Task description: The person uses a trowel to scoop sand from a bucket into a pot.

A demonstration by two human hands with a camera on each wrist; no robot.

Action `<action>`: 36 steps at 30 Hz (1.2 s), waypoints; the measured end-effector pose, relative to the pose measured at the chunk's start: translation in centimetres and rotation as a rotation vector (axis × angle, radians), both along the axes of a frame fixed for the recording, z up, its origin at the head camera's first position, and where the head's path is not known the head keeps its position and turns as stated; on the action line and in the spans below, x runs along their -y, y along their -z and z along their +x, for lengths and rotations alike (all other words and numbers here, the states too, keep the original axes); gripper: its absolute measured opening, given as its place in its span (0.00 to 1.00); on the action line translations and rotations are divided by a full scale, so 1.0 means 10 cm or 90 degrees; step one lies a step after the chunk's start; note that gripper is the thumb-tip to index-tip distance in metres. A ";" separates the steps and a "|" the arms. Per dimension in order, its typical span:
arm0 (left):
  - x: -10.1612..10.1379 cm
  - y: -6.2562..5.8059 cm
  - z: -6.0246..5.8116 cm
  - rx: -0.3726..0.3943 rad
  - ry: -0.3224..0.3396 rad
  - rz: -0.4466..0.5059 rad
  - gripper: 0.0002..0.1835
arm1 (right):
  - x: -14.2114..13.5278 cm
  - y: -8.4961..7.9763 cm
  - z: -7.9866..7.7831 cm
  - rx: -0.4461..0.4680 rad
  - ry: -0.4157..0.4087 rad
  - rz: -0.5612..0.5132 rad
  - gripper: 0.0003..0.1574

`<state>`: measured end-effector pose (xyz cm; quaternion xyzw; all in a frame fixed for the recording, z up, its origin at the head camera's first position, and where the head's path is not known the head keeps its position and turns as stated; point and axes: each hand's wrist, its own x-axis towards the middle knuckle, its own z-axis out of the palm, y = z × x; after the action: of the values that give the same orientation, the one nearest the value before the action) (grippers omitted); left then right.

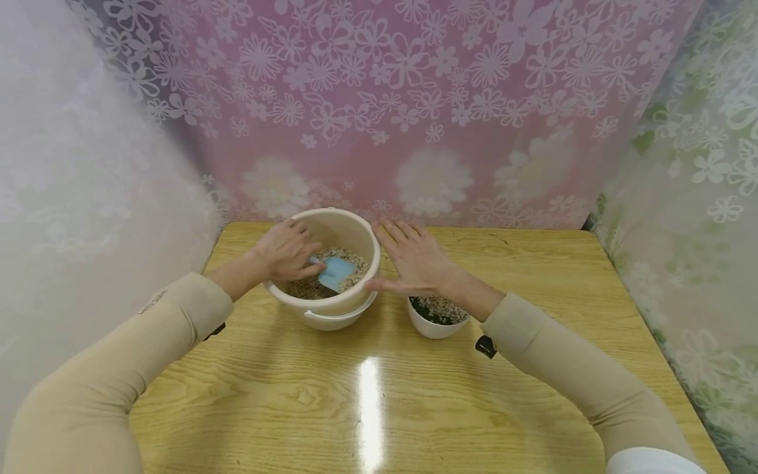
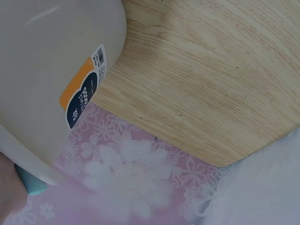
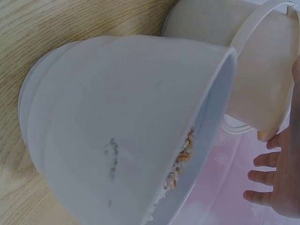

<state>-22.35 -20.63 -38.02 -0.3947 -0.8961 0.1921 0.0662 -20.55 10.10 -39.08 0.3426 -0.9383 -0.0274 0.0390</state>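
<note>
A cream bucket (image 1: 349, 304) stands on the table, with small pale pebbles (image 1: 308, 288) inside it. My left hand (image 1: 287, 250) reaches over its left rim and grips the handle of a light blue scoop (image 1: 337, 270), whose blade lies on the pebbles. In the left wrist view, a bit of the scoop's handle (image 2: 32, 182) shows beside the hand. My right hand (image 1: 417, 260) is spread, fingers straight, at the bucket's right rim; the thumb seems to touch it. Below this hand sits a small white pot (image 1: 435, 329), partly covered by the wrist, holding pebbles and something dark green.
The wooden table (image 1: 474, 408) extends toward me and to the right. A pink flowered curtain (image 1: 367, 131) hangs behind it, with pale hangings at both sides. The bucket's white carrying handle (image 1: 340, 321) hangs down at the front.
</note>
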 end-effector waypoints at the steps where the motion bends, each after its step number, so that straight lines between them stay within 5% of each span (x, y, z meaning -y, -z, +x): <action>1: 0.00 0.00 0.00 0.004 -0.004 0.006 0.30 | 0.00 0.00 0.00 0.000 0.000 0.000 0.77; 9: 0.02 -0.06 0.02 0.049 -0.056 0.048 0.33 | 0.00 0.00 0.01 0.007 0.003 -0.004 0.77; 36: 0.23 -0.14 0.00 0.011 -0.095 0.124 0.28 | -0.05 0.02 -0.10 -0.002 -0.014 -0.013 0.84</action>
<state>-22.35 -22.89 -36.58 -0.3204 -0.9379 0.1050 0.0820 -21.60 10.58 -39.32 0.3526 -0.9345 -0.0178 0.0445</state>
